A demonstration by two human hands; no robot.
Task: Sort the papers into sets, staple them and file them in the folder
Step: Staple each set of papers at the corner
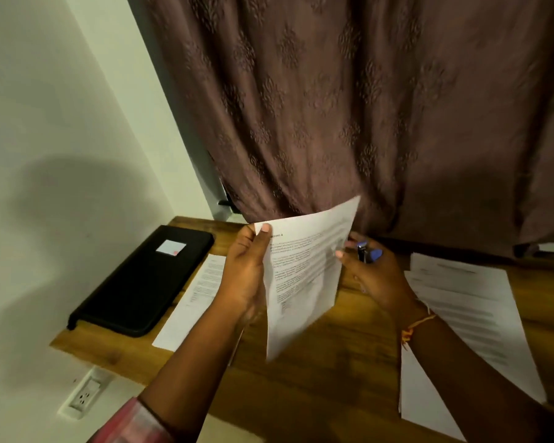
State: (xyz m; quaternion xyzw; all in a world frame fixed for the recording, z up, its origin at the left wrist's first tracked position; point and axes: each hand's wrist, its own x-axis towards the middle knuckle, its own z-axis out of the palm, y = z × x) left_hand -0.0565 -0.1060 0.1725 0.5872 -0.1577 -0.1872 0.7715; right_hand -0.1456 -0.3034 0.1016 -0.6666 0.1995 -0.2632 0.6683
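White sheet [304, 276] is pinched by left hand [247, 273]; right hand [375, 276], gripping stapler [368, 252], should square corners before stapling.

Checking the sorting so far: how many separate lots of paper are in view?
3: held papers in left hand; sheet beside black folder; loose pile at right. Overlapping sheets may hide more.

Curtain [349, 100], upper right of frame: dusty brown-mauve w/ embossed leaf/floral motif. Wall [45, 123], left: pale greenish-white. Counter [317, 362]: warm brown wood grain. Folder [141, 279], centre left: black, w/ white label w/ red spot. Held sheet [304, 276], centre: white, black print. Stapler [367, 252]: blue + black. Wrist thread [418, 324]: orange-yellow. Sleeve [131, 423], bottom left: pink-red stripes. Socket [84, 394]: white.
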